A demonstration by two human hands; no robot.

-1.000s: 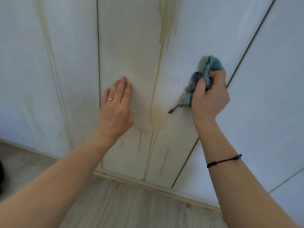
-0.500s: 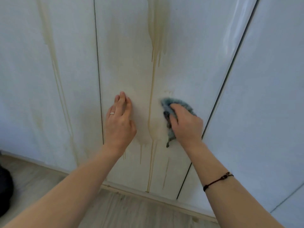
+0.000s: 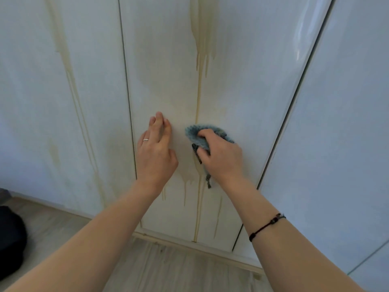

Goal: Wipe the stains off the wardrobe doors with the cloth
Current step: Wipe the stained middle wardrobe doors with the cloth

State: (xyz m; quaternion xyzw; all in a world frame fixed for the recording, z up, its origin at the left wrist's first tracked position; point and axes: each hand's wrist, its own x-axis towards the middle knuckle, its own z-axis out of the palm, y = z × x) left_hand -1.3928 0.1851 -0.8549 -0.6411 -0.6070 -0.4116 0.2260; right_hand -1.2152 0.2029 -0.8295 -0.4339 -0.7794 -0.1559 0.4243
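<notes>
Pale wood-grain floor [image 3: 179, 270] planks run up to a light plinth strip [image 3: 189, 246] at the foot of the white wardrobe doors [image 3: 347, 144], which fill the view. Soft bluish light leaves a glossy sheen [image 3: 303, 34] high on the right. A black rounded object [image 3: 10, 239], perhaps a bag, sits on the floor at the left edge.

Silver ring [image 3: 145, 139], black cord bracelet [image 3: 265, 227].
</notes>
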